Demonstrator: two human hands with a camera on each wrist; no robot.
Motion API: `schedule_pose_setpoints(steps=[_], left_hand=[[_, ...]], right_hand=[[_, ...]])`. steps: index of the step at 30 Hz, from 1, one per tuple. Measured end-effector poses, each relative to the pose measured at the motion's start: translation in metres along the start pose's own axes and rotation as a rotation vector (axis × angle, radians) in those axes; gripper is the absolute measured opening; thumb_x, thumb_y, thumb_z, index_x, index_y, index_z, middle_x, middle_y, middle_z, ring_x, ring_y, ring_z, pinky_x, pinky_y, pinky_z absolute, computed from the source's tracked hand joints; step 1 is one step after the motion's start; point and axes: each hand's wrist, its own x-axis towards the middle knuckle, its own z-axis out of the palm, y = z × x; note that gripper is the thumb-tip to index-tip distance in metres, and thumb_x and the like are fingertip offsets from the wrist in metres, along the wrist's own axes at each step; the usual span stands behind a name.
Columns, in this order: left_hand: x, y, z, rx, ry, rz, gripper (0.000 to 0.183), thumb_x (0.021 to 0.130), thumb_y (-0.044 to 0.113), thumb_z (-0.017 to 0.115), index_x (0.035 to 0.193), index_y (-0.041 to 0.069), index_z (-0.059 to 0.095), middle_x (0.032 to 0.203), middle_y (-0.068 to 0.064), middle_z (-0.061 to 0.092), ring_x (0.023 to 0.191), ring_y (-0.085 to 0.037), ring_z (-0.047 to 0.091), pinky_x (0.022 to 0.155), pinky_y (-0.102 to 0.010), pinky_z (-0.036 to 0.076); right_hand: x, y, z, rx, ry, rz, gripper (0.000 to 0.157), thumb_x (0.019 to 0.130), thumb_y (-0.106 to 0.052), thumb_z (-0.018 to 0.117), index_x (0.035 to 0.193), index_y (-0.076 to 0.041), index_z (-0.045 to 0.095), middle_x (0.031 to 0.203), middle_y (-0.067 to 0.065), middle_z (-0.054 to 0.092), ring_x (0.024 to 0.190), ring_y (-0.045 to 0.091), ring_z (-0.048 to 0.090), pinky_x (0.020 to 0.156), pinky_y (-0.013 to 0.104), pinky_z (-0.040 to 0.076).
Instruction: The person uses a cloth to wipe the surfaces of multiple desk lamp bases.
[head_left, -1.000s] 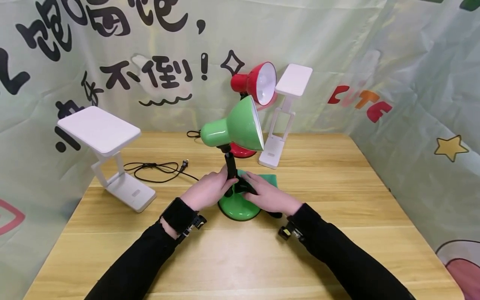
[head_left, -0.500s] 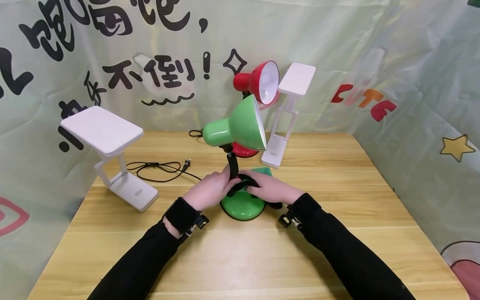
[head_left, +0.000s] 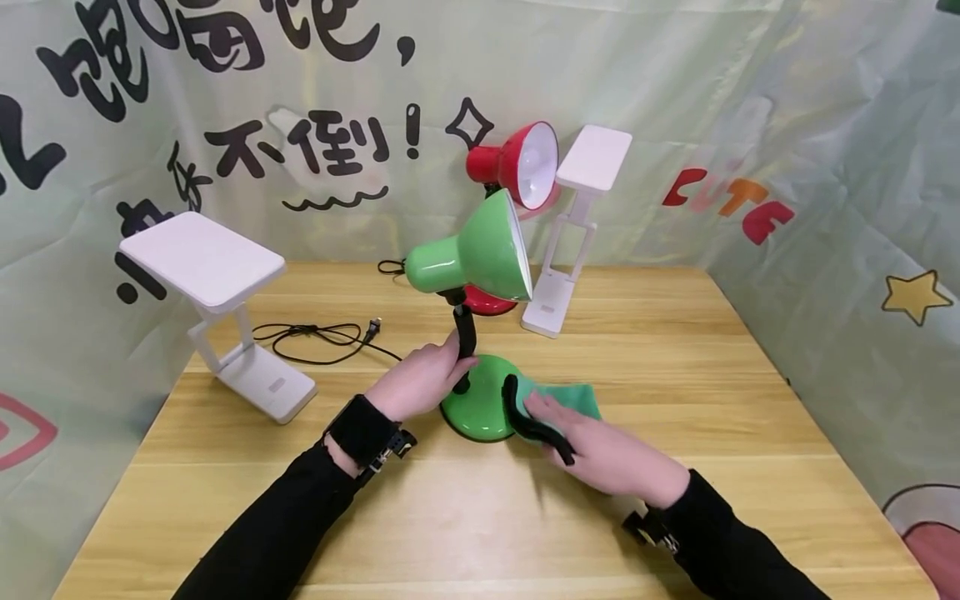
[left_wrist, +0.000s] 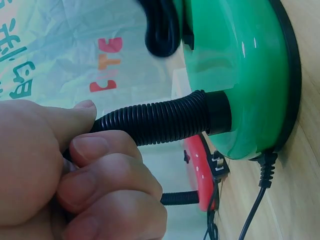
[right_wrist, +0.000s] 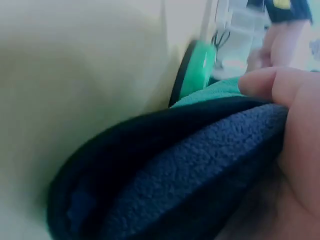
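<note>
The green desk lamp [head_left: 491, 250] stands upright mid-table, its round glossy base [head_left: 480, 404] flat on the wood. My left hand [head_left: 420, 379] grips its black ribbed gooseneck; in the left wrist view the fingers [left_wrist: 115, 170] curl round that neck [left_wrist: 155, 120]. To the right of the base, my right hand [head_left: 600, 446] holds a folded green cloth [head_left: 573, 398] with a thick dark edge. Seen from the right wrist, the cloth [right_wrist: 200, 165] is bunched under the fingers, its dark blue fleecy side showing. The cloth's edge lies at the base's right side; whether they touch I cannot tell.
A white folding lamp [head_left: 262, 379] stands at left, near a coiled black cord with plug [head_left: 330, 337]. Behind the green lamp are a red lamp [head_left: 517, 162] and another white folding lamp [head_left: 551, 300]. A printed curtain [head_left: 675, 108] bounds the table's back and sides.
My right hand has come away from the lamp's neck area, moving right and toward me with the cloth, which now spreads out more. The left hand keeps its hold on the neck.
</note>
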Motion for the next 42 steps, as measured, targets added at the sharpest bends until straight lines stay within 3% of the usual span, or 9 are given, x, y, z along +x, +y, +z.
schedule_pose_setpoints(steps=[4, 9, 17, 25, 30, 38, 42], left_hand=[[-0.001, -0.001, 0.0, 0.006, 0.01, -0.001, 0.052, 0.107, 0.035, 0.039, 0.148, 0.005, 0.028, 0.064, 0.001, 0.056, 0.059, -0.009, 0.06, 0.059, -0.029, 0.049], [-0.001, 0.0, 0.0, 0.021, 0.012, 0.004, 0.057, 0.107, 0.036, 0.039, 0.152, 0.005, 0.022, 0.065, 0.002, 0.057, 0.058, -0.009, 0.059, 0.058, -0.028, 0.049], [-0.001, 0.0, -0.001, 0.021, 0.011, 0.013, 0.059, 0.107, 0.034, 0.04, 0.153, 0.004, 0.018, 0.061, 0.003, 0.051, 0.052, -0.009, 0.054, 0.054, -0.026, 0.044], [-0.001, 0.001, -0.001, -0.015, -0.009, -0.012, 0.047, 0.107, 0.036, 0.04, 0.144, 0.01, 0.03, 0.062, 0.004, 0.046, 0.059, -0.012, 0.057, 0.061, -0.03, 0.045], [-0.001, 0.001, 0.0, -0.007, -0.006, -0.012, 0.049, 0.107, 0.037, 0.039, 0.146, 0.009, 0.029, 0.062, 0.004, 0.048, 0.059, -0.011, 0.056, 0.06, -0.029, 0.045], [0.001, 0.001, 0.001, 0.028, -0.003, 0.003, 0.056, 0.107, 0.036, 0.038, 0.151, 0.004, 0.022, 0.061, 0.004, 0.049, 0.051, -0.009, 0.053, 0.054, -0.026, 0.044], [0.001, 0.0, 0.002, 0.013, 0.003, -0.01, 0.052, 0.107, 0.037, 0.038, 0.147, 0.005, 0.028, 0.061, 0.003, 0.051, 0.053, -0.009, 0.055, 0.055, -0.027, 0.045]], right_hand=[[-0.013, -0.02, 0.01, -0.083, -0.02, -0.061, 0.063, 0.1, -0.033, 0.053, 0.156, -0.023, 0.026, 0.162, 0.004, 0.029, 0.149, 0.028, 0.031, 0.114, 0.051, 0.035], [-0.011, -0.046, 0.021, -0.238, -0.056, -0.18, 0.064, 0.097, -0.032, 0.054, 0.155, -0.021, 0.029, 0.162, -0.001, 0.029, 0.153, 0.025, 0.022, 0.121, 0.051, 0.024], [0.027, -0.071, 0.031, -0.4, -0.049, -0.302, 0.065, 0.095, -0.039, 0.052, 0.154, -0.02, 0.033, 0.163, -0.002, 0.027, 0.155, 0.024, 0.017, 0.121, 0.052, 0.022], [0.059, -0.078, 0.041, -0.479, 0.005, -0.315, 0.066, 0.095, -0.047, 0.051, 0.152, -0.019, 0.036, 0.161, -0.002, 0.032, 0.154, 0.021, 0.019, 0.121, 0.051, 0.024], [0.049, -0.074, 0.035, -0.419, -0.032, -0.303, 0.062, 0.095, -0.04, 0.053, 0.152, -0.02, 0.038, 0.161, -0.004, 0.032, 0.155, 0.019, 0.017, 0.122, 0.052, 0.022], [0.011, -0.048, 0.017, -0.123, -0.042, -0.22, 0.049, 0.096, -0.029, 0.056, 0.144, -0.022, 0.05, 0.157, -0.01, 0.038, 0.152, 0.019, 0.024, 0.121, 0.051, 0.024], [0.001, -0.027, 0.008, -0.035, -0.014, -0.144, 0.045, 0.1, -0.032, 0.053, 0.144, -0.023, 0.05, 0.158, -0.008, 0.037, 0.152, 0.02, 0.026, 0.119, 0.049, 0.029]])
